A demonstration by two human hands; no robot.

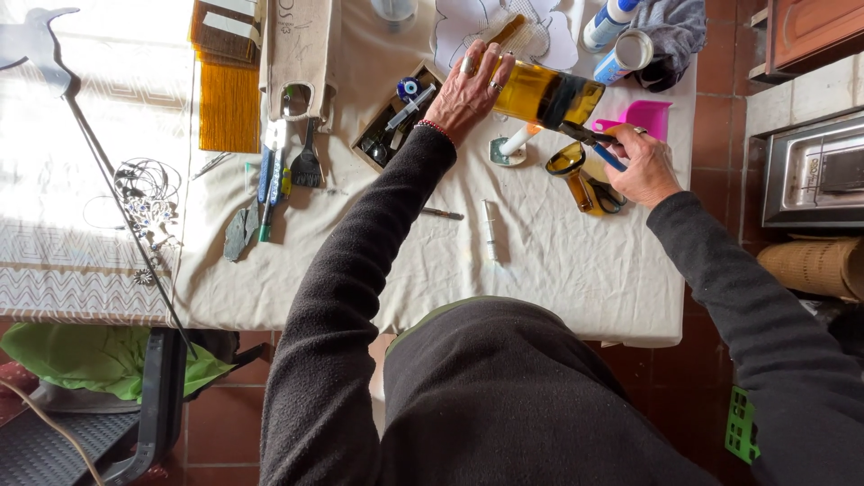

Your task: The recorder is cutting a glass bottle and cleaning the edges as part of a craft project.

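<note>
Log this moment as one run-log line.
left hand: grips amber bottle, held sideways | right hand: holds blue-handled tool at bottle's cut end | below: severed bottle neck on white cloth

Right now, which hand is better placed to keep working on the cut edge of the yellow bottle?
The right hand, probably. It holds the blue-handled tool right at the open end of the amber bottle. The left hand is spread over the bottle's other end, steadying it.
</note>
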